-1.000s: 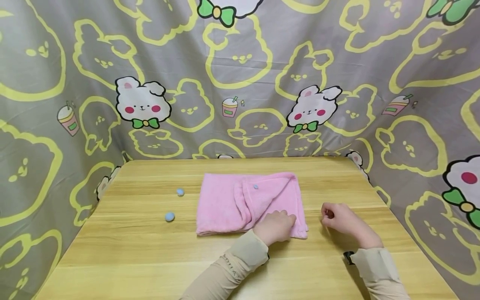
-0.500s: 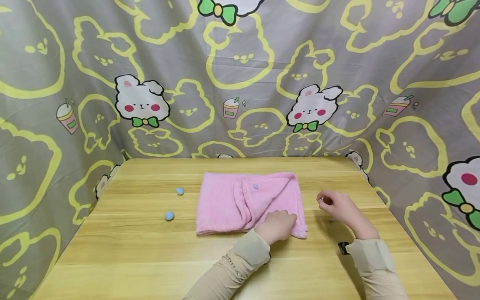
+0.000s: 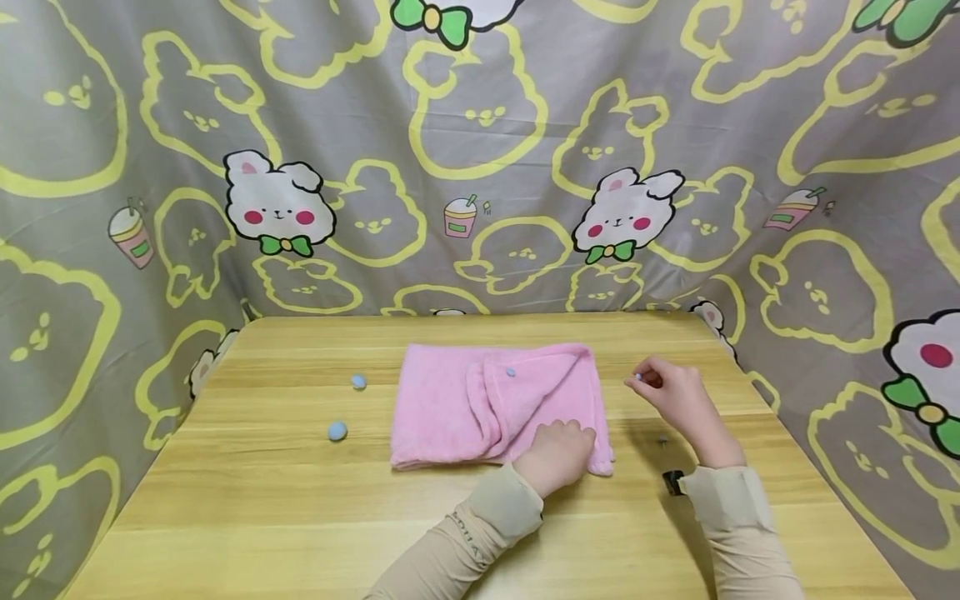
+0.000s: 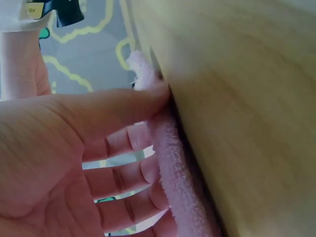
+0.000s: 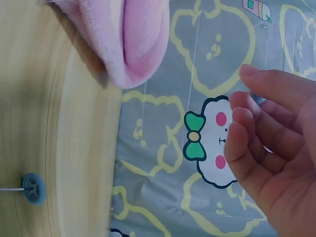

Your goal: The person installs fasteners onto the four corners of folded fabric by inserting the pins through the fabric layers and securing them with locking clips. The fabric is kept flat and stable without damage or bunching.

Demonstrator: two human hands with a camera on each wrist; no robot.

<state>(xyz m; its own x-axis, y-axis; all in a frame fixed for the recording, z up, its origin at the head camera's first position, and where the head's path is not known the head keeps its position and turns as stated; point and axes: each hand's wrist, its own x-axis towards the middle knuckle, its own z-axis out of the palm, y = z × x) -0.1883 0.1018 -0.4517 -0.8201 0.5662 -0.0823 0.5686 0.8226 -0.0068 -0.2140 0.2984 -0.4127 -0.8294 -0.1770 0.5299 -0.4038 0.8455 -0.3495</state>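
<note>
A folded pink fleece cloth (image 3: 438, 400) lies on the table, its right part turned back in a diagonal fold. A small blue cap (image 3: 511, 372) sits on that fold. My left hand (image 3: 557, 454) rests on the cloth's near right part, its thumb against the edge close to the tabletop and its fingers on the fleece (image 4: 173, 163). To the right of the cloth, my right hand (image 3: 678, 400) is raised above the table, pinching a small blue piece (image 3: 638, 377) between thumb and fingers. In the right wrist view the fingers mostly hide that piece.
Two rounded blue caps, a farther one (image 3: 358, 382) and a nearer one (image 3: 337, 431), lie left of the cloth. A blue disc with a thin metal pin (image 5: 33, 188) lies on the wooden table (image 3: 247, 517) below my right hand. A patterned curtain (image 3: 480, 192) hangs behind.
My right hand has risen from the tabletop and moved away from me and slightly left, bringing the blue piece into view. The pinned disc now shows beneath it. The left hand has barely moved.
</note>
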